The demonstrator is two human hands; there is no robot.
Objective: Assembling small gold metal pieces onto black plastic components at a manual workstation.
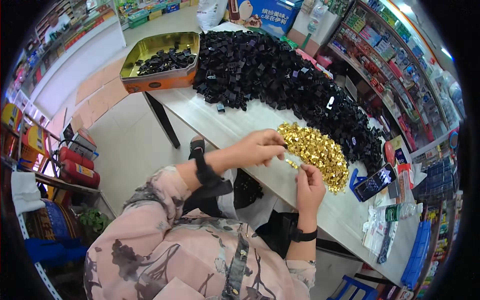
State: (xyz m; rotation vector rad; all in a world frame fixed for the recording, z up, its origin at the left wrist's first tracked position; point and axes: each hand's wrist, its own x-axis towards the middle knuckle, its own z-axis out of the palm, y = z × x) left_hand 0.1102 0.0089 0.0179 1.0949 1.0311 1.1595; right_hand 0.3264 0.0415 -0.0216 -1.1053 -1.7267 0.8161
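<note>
both hands (285, 165) pinch small gold pieces (316, 150).

Shop: stocked goods shelves (380, 55), display counter (75, 45).

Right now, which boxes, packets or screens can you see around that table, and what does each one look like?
Phone: flat on the table's right part, dark slab, screen lit.
Tin box: far left table corner, orange sides, gold inside, holds black parts.
Cardboard box: beyond the table, blue, pictured front.
White sack: left of that box.
Clear packets: table's near right edge.
Shelf packages: right wall, many colours.
</note>
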